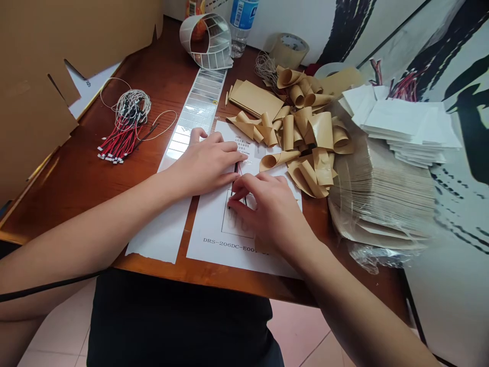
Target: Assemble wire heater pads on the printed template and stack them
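A printed sheet [206,239] with a rectangular drawing and the text "DRS-206DC" lies in front of me. Over it, my left hand [212,160] holds a thin red-and-black cable [236,167] between thumb and fingers, close to a small white connector [247,162]. My right hand [269,206] pinches the black part of the same cable just below, above the printed rectangle. The fingers partly cover the cable, so its full run is hidden. To the left lies a bundle of similar red-and-black cables [124,137] with white connectors.
A strip of silvery labels [198,109] runs to a curled roll [206,41] at the back. Rolled brown paper pieces [288,132] crowd the right, beside a plastic-wrapped envelope stack [397,199] topped by white packets [405,120]. A cardboard box [76,41], bottle [241,25] and tape roll [289,49] stand around.
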`<state>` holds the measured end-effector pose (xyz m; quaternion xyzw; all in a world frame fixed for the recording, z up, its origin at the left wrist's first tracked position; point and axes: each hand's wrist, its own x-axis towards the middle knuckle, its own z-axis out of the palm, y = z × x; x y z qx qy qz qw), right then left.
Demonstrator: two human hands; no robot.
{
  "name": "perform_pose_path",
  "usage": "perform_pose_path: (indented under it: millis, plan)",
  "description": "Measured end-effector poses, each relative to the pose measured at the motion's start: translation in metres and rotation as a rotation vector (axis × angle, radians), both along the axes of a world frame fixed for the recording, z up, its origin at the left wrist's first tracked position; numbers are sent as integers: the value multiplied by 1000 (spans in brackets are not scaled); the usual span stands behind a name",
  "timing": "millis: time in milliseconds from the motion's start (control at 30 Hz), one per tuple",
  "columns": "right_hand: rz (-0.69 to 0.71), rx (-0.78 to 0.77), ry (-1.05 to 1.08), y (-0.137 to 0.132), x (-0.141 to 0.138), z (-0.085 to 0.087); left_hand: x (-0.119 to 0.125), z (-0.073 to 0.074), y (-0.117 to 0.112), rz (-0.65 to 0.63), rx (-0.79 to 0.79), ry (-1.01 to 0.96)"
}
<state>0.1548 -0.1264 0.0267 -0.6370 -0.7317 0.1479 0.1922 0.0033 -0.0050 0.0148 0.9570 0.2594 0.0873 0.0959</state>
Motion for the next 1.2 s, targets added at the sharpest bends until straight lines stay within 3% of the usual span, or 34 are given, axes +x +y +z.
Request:
perform_pose_path:
  millis: [400, 533, 633, 767, 1000, 1200]
  plan:
    - [-32, -31, -13, -5, -3, 3, -1, -1, 2, -15, 1, -31]
    - [10, -32, 135, -2, 4, 8, -2, 1, 1, -6, -15, -10]
    - [-81, 52, 285, 0, 12, 13, -3, 3, 1, 0, -29, -7]
    - [-212, 129, 254, 5, 22, 14, -5, 5, 2, 5, -46, 1]
    - [-145, -34, 137, 12, 25, 5, -7, 3, 2, 5, -60, -29]
    - [-166, -96, 108, 16, 22, 3, -8, 1, 1, 22, -54, -76]
